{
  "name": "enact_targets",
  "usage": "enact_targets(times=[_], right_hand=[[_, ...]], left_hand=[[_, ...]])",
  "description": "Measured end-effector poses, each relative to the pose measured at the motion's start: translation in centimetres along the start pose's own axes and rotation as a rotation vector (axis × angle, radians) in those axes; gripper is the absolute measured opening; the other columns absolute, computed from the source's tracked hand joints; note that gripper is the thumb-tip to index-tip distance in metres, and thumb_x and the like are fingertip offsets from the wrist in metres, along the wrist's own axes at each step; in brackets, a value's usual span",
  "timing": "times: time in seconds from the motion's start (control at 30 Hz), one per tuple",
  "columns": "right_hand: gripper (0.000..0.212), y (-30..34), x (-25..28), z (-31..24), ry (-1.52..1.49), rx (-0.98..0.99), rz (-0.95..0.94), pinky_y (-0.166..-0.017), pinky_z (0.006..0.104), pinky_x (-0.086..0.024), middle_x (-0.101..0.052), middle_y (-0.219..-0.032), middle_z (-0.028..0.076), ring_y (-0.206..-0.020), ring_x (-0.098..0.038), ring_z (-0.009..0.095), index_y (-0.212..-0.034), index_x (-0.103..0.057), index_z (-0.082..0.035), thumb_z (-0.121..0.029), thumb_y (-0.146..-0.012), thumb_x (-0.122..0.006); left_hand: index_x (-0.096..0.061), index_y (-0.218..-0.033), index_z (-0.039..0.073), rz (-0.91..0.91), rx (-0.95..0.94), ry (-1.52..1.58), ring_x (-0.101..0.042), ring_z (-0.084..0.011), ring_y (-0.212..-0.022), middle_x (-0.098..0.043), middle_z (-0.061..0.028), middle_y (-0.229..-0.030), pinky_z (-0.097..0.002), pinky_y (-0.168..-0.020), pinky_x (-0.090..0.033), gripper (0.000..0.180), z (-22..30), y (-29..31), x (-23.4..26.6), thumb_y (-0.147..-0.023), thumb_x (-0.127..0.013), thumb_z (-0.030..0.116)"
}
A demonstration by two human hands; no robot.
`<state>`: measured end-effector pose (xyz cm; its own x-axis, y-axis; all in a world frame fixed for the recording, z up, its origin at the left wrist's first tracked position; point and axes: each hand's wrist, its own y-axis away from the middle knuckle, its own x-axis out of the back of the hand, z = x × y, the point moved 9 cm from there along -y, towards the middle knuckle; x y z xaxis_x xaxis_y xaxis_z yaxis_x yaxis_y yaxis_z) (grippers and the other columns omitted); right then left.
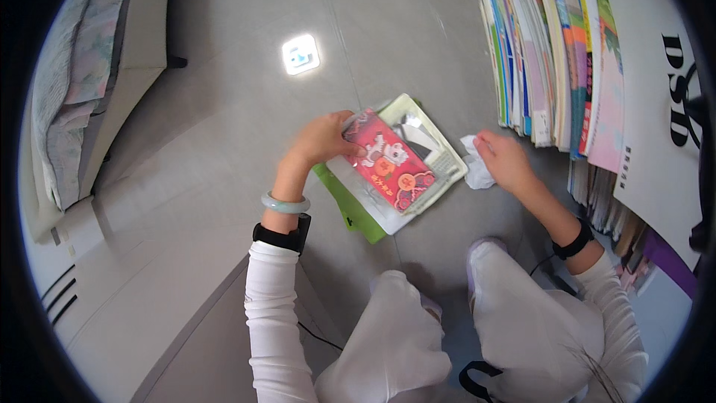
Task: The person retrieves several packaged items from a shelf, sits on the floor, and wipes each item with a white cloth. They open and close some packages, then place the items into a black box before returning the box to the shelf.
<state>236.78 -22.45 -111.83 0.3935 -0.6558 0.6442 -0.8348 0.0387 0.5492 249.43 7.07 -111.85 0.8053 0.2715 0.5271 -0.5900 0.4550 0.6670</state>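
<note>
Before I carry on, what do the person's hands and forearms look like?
The left hand and right hand are ungloved. Both arms have white sleeves. The left wrist wears a smooth, pale green bangle and a black band with a dark block; the right, a similar black band.

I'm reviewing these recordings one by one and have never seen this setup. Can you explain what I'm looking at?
There is no machine here: a person works with two bare hands. The single picture comes from the left of two wide fisheye cameras worn on the head, looking down, so edges look bent. The left hand holds a red packet with cartoon figures; the right hand pinches a crumpled white tissue-like piece. Beneath the packet, on the grey tiled floor, are a pale-edged package and a flat green piece. Books stand at the right.
</note>
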Motion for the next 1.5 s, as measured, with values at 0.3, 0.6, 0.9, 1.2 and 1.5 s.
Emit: enact_targets(times=[0.3, 0.6, 0.9, 1.2, 1.5], right_hand=[[0.050, -2.0, -1.5, -10.7, 0.258, 0.519, 0.252, -0.094, 0.0439, -0.044, -0.061, -0.116, 0.013, -0.108, -0.055, 0.034, -0.123, -0.055, -0.003, -0.026, -0.082, -0.072], [0.078, -6.2, -5.3, -13.3, 0.244, 0.453, 0.256, -0.090, 0.0394, -0.049, -0.057, -0.110, 0.017, -0.101, -0.057, 0.030, -0.137, -0.047, -0.005, -0.026, -0.070, -0.083], [0.034, -14.9, 1.5, -3.2, -0.562, 0.023, 0.251, -0.073, 0.0308, -0.052, -0.068, -0.093, 0.009, -0.080, -0.064, 0.018, -0.121, -0.060, 0.001, -0.013, -0.089, -0.063], [0.055, -6.7, -2.1, -6.8, -0.057, 0.236, 0.142, -0.097, 0.0437, -0.047, -0.056, -0.129, 0.022, -0.111, -0.058, 0.038, -0.133, -0.049, 0.000, -0.021, -0.086, -0.069], [0.028, -2.5, -2.0, -12.2, -0.718, 0.144, -0.279, -0.074, 0.0253, -0.046, -0.066, -0.093, -0.001, -0.084, -0.057, 0.006, -0.109, -0.067, -0.001, -0.022, -0.091, -0.071]], left_hand=[[-0.060, -0.119, 0.002, 0.583, 0.035, 0.152, -0.064, -0.0240, -0.090, -0.065, -0.0123, -0.105, -0.0344, -0.078, -0.052, 0.039, -3.4, 6.5, 2.1, -0.085, -0.073, 0.015], [-0.058, -0.123, 0.001, 0.190, 0.184, 0.622, -0.065, -0.0176, -0.091, -0.067, -0.0105, -0.104, -0.0312, -0.079, -0.053, 0.037, -5.0, 6.9, -10.3, -0.097, -0.062, 0.027], [-0.058, -0.120, -0.004, 0.007, 0.272, 1.098, -0.069, -0.0204, -0.094, -0.066, -0.0160, -0.113, -0.0315, -0.082, -0.057, 0.047, -2.9, 5.0, -14.1, -0.099, -0.058, 0.037], [-0.049, -0.133, 0.000, 0.165, 0.055, 1.287, -0.066, -0.0179, -0.100, -0.065, -0.0113, -0.116, -0.0328, -0.089, -0.055, 0.041, 0.8, 4.3, -11.7, -0.100, -0.058, 0.023], [-0.043, -0.136, 0.009, 0.311, -0.163, 1.522, -0.064, -0.0108, -0.100, -0.066, -0.0001, -0.113, -0.0335, -0.087, -0.053, 0.033, -0.2, 9.3, -6.1, -0.104, -0.047, 0.015]])
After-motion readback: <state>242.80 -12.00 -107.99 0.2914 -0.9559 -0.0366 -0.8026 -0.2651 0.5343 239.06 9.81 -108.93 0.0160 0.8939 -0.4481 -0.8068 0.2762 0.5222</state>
